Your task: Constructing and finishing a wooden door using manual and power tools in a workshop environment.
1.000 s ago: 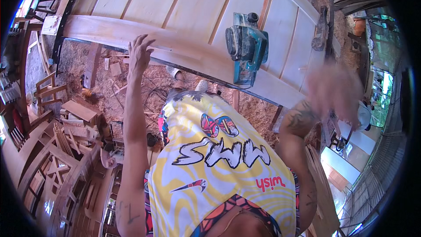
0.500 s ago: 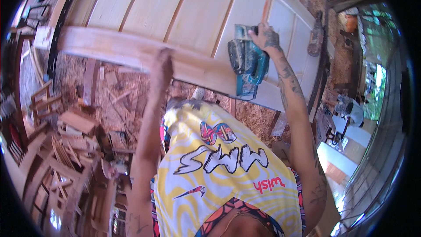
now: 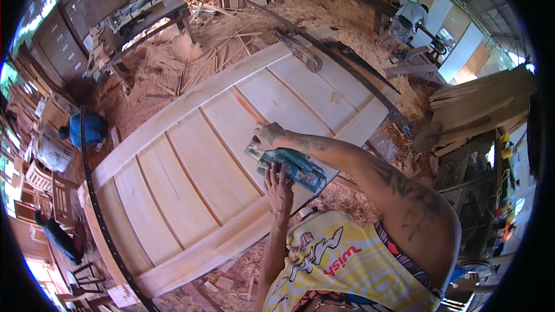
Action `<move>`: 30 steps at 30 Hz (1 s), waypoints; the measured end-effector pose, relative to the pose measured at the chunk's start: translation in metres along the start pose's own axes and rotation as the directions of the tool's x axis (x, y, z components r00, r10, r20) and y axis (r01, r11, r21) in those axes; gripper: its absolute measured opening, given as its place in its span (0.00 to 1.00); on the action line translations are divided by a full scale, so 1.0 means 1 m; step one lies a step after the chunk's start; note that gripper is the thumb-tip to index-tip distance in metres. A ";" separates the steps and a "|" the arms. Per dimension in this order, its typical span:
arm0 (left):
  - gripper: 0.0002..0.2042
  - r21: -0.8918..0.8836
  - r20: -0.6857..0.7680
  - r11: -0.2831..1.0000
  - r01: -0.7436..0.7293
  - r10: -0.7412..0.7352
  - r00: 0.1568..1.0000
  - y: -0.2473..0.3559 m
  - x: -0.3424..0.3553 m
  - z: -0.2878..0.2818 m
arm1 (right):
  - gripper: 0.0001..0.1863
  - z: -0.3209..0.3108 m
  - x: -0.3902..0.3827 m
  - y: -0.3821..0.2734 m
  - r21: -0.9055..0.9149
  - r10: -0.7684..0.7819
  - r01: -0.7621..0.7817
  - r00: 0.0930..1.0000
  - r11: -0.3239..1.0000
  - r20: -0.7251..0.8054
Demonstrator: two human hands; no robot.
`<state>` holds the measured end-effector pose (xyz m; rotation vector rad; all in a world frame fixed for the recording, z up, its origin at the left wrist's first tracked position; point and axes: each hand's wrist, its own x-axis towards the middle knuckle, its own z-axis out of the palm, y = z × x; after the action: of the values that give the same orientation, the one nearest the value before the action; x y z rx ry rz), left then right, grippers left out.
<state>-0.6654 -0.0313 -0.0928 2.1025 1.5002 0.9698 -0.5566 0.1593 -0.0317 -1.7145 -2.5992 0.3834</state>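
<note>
A large pale wooden panel [image 3: 173, 164], shaped like a door with parallel slats and grooves, lies flat in front of me. On its near right part sits a teal belt sander [image 3: 296, 167], dusty and scuffed. My right hand [image 3: 270, 135] is wrapped round the grip at the sander's far end. Against the sander's near side, my left hand [image 3: 278, 188] lies with fingers stretched out and touching the housing. A reddish streak [image 3: 245, 104] marks the wood just beyond my right hand. The sander's underside is hidden.
Dark bar clamps cross the panel's left end [image 3: 95, 208] and right end [image 3: 370, 84]. Sawdust [image 3: 153, 75] and offcuts cover the floor. A workbench [image 3: 151, 20] stands far left; stacked boards [image 3: 485, 107] lie right. One person bends far right [image 3: 411, 17]; another in blue crouches left [image 3: 88, 129].
My left hand has moved from the panel's near rail to the side of the sander. My right hand stays on the sander. The view has swung, showing more of the workshop.
</note>
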 end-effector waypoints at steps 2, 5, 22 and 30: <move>0.35 0.023 0.000 1.000 -0.013 0.013 1.000 -0.002 0.004 -0.003 | 0.27 -0.005 -0.011 -0.004 0.104 0.134 -0.133 0.991 0.986 0.000; 0.31 -0.025 0.011 0.999 -0.027 0.027 1.000 -0.002 0.005 -0.014 | 0.24 -0.002 -0.051 -0.011 0.386 0.371 -0.310 0.924 0.869 -0.094; 0.21 -0.096 -0.466 0.256 0.962 -0.866 0.184 -0.201 -0.254 -0.196 | 0.26 0.048 -0.084 -0.018 0.600 0.388 -0.130 0.863 0.789 -0.323; 0.20 -0.161 -0.353 0.415 0.896 -0.872 0.340 -0.153 -0.164 -0.146 | 0.26 0.034 -0.097 -0.002 0.628 0.389 -0.174 0.894 0.758 -0.222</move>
<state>-0.9041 -0.1417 -0.1437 0.7266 2.4639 0.8584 -0.5244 0.0638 -0.0515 -1.7298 -1.7055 0.7378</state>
